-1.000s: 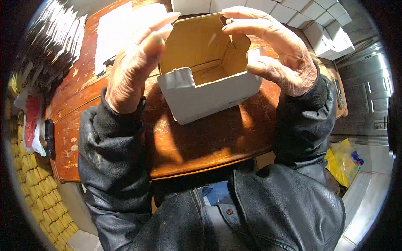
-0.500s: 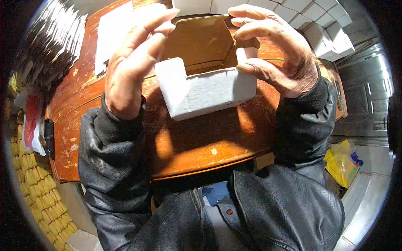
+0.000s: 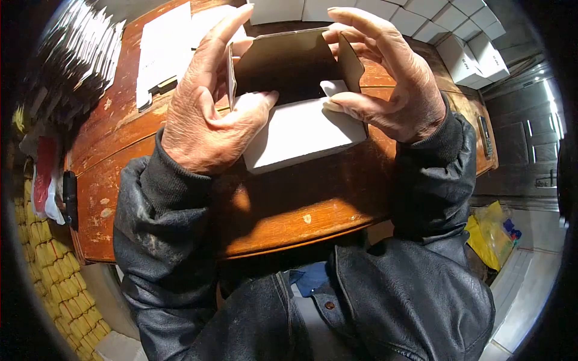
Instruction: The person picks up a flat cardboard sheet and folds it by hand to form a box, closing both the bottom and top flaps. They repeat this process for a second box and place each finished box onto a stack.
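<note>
A white cardboard box with a brown inside stands on the wooden table in front of me, its open top showing. My left hand grips the box's left end, thumb pressed at the near edge and fingers along the outer side. On the opposite end, my right hand holds the right side, with its thumb over the near rim by a small white flap. The side panels stand upright between my hands. Deep shadow hides the bottom of the box.
White boxes are stacked at the back right. Flat white card sheets lie at the back left beside a tall stack of folded card. A black object sits at the left table edge, and yellow bundles are piled below.
My left thumb has moved inward onto the near edge. The left flap that stuck out toward me is folded in, and the side panels now stand upright.
</note>
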{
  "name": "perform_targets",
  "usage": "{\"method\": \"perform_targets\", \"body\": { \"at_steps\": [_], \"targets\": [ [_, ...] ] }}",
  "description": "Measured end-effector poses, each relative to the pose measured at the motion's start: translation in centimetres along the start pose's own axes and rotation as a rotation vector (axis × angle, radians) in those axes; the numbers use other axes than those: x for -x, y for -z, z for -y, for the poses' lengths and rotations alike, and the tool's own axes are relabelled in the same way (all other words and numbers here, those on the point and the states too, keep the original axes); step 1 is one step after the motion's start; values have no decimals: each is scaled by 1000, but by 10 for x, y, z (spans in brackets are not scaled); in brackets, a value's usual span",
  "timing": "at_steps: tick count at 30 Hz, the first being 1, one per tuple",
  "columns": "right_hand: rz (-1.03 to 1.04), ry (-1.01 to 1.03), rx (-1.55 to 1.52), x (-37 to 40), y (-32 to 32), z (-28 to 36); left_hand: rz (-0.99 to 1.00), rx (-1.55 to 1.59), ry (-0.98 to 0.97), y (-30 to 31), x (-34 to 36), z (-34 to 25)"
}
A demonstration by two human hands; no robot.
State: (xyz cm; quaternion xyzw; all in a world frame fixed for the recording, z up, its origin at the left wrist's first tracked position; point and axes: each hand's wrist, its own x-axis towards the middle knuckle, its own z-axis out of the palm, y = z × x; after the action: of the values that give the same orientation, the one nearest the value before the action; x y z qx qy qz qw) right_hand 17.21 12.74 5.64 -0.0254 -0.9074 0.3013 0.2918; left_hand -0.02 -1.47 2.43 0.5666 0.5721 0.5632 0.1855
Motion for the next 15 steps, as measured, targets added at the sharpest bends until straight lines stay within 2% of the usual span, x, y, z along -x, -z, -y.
{"method": "perform_targets", "body": {
  "at_steps": [1,3,9,10,15],
  "targets": [
    [-2,-9,2,0,0,1,-1,-55,-49,2,-1,3],
    [13,118,124,6,0,-17,-3,-164,-147,6,-3,12],
    [159,72,118,7,12,-17,99,43,-86,4,-2,16],
    [113,17,35,8,9,-18,94,38,-80,4,-2,14],
    [91,62,-20,5,8,-17,63,16,-80,3,-2,11]
  ]
}}
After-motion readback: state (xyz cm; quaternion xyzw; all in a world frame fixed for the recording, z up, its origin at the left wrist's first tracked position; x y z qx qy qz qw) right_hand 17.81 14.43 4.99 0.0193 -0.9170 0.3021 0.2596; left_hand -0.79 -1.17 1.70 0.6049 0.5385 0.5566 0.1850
